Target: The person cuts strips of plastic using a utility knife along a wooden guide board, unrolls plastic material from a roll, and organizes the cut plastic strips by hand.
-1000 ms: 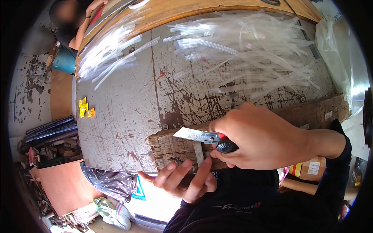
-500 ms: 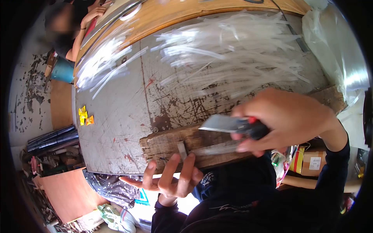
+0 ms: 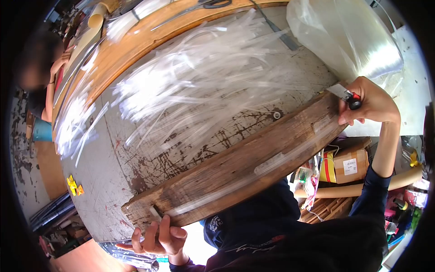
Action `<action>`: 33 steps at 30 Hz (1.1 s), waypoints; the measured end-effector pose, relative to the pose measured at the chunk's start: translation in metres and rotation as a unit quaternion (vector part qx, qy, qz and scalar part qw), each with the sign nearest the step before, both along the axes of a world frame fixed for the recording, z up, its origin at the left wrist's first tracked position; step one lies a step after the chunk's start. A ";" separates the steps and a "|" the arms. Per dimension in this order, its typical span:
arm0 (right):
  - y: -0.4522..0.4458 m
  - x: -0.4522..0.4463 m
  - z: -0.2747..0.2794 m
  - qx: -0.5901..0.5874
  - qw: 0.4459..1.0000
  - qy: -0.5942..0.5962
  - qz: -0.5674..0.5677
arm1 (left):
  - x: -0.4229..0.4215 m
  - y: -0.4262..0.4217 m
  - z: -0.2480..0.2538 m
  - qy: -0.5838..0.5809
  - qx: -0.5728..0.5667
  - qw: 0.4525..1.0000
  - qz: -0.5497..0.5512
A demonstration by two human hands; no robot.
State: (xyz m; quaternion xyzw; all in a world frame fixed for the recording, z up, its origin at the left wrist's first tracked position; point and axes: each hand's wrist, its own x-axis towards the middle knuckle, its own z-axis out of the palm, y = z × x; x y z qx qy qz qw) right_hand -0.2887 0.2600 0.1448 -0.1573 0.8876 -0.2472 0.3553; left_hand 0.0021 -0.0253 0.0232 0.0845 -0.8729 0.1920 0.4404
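Observation:
A long, worn wooden plank (image 3: 217, 174) lies slanted along the near edge of the worktable. Thin clear plastic strips (image 3: 204, 201) run lengthwise on it. At the plank's left end, my left hand (image 3: 159, 239) has its fingers apart, with fingertips at the strips' end, beside a small upright metal piece (image 3: 156, 213). My right hand (image 3: 370, 102) is at the plank's far right end, wrapped round a utility knife (image 3: 355, 100) with a red and black handle. Its wide blade points left, over the plank's corner. The right fingertips are close to the strips' other end; contact is unclear.
A large heap of clear strips (image 3: 195, 86) covers the grey tabletop (image 3: 102, 181). Behind are scissors (image 3: 195, 11) on a wooden ledge. A plastic-wrapped roll (image 3: 349, 41) stands back right. Yellow wrappers (image 3: 72, 185) lie left. Another person's hand (image 3: 61, 61) is at far left.
My right hand, with the knife, has moved right from mid-plank to its right end. My left hand stays at the left end. The view has shifted, showing more of the plank.

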 end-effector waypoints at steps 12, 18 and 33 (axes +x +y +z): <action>-0.007 -0.006 -0.005 0.054 0.997 0.007 0.049 | 0.006 -0.002 0.000 -0.036 0.011 0.999 0.017; -0.015 0.000 0.001 0.141 0.989 0.034 0.041 | 0.005 -0.001 0.001 -0.033 0.019 0.999 0.018; -0.010 0.116 -0.049 -0.037 0.916 0.400 -0.015 | 0.000 0.000 -0.003 0.000 0.023 1.000 0.015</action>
